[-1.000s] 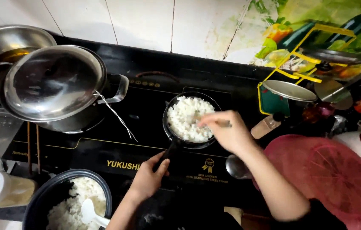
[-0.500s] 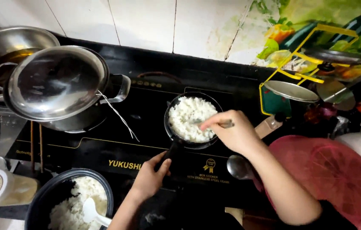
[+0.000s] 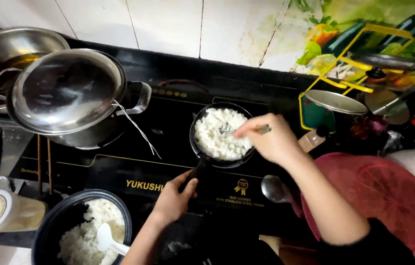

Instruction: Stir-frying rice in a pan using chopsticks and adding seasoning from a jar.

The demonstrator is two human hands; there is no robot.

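Holding small pan [image 3: 202,162] of rice [image 3: 219,132]

Right hand [image 3: 268,140] covers most of the metal utensil [image 3: 261,130] it grips, so only a bit of handle shows & the working end in the rice [image 3: 219,132] is too blurred to tell spoon from fork; left hand [image 3: 175,198] hides the lower part of the small black pan's handle [image 3: 200,169]. Steel lid [image 3: 67,91] hides whatever's in the pot under it, big steel bowl [image 3: 13,46] is cut off by the left edge, & black rice pot [image 3: 50,230] w/ white scoop [image 3: 109,240] is cut by the bottom edge. Items in the yellow wire rack [image 3: 359,68] at far right are too blurred & cluttered to make out
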